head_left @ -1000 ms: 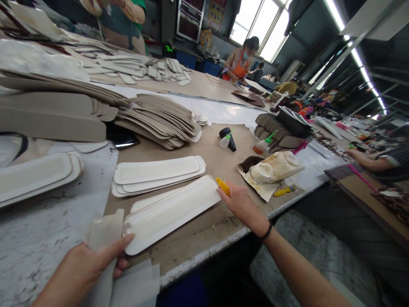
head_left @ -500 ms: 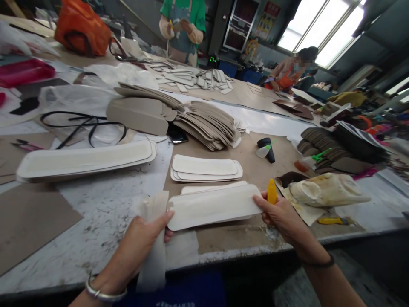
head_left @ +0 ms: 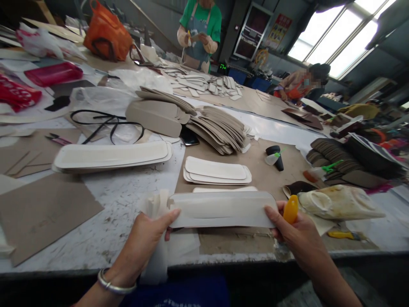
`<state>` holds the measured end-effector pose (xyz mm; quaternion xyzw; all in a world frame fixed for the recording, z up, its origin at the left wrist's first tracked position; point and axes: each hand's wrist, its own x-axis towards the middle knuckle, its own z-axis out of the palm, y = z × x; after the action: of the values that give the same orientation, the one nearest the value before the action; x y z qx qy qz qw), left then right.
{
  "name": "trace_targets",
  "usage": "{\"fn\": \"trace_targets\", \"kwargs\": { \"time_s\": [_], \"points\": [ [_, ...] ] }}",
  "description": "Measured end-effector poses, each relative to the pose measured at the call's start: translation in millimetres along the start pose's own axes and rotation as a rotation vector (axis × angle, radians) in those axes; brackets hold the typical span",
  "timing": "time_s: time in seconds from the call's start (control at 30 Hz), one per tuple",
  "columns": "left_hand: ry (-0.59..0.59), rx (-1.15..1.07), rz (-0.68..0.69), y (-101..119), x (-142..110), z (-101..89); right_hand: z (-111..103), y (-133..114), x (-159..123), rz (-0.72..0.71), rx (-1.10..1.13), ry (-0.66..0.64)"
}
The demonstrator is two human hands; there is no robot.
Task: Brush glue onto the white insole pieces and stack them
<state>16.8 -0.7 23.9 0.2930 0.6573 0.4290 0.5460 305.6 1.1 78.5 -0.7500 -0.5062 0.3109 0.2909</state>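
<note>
A long, pale panel with rounded corners (head_left: 220, 209) spans the space between my two hands above the table. My left hand (head_left: 150, 230) is closed on its left end, thumb on top. Against that hand hang thin whitish translucent strips (head_left: 157, 260); whether it grips them too I cannot tell. My right hand (head_left: 292, 228) pinches the panel's right end. A yellow handle (head_left: 290, 209) stands up between its thumb and fingers, its lower end hidden. Behind the held panel lies another pale panel (head_left: 223, 189), mostly covered, and beyond it a small stack of white panels (head_left: 217, 169).
At left lies a longer panel stack (head_left: 111, 154); brown-grey panels (head_left: 220, 128) fan out behind. To the right are a stained plastic container (head_left: 341, 202), a yellow-handled brush (head_left: 343, 235) and a dropper bottle (head_left: 316, 172). Two co-workers (head_left: 200, 36) are across the table.
The held panel has gone from tilted to nearly level, its face now greyer and shinier. The yellow handle has shifted in my right hand. The whole view has swung a little left.
</note>
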Motion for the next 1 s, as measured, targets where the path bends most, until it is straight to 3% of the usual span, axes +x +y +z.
{"fn": "trace_targets", "kwargs": {
  "time_s": [0.23, 0.5, 0.83, 1.0],
  "points": [
    [-0.074, -0.039, -0.021, 2, 0, -6.4, 1, 0, -7, 0.065, 0.011, 0.002],
    [-0.182, -0.101, -0.065, 2, -2, -12.3, 2, 0, -8, 0.149, 0.207, -0.038],
    [-0.266, -0.033, -0.06, 2, -3, -12.7, 7, 8, -8, 0.111, 0.263, 0.002],
    [-0.238, -0.025, -0.078, 6, -6, -11.4, 6, 9, -10, 0.086, 0.218, 0.025]
  ]
}}
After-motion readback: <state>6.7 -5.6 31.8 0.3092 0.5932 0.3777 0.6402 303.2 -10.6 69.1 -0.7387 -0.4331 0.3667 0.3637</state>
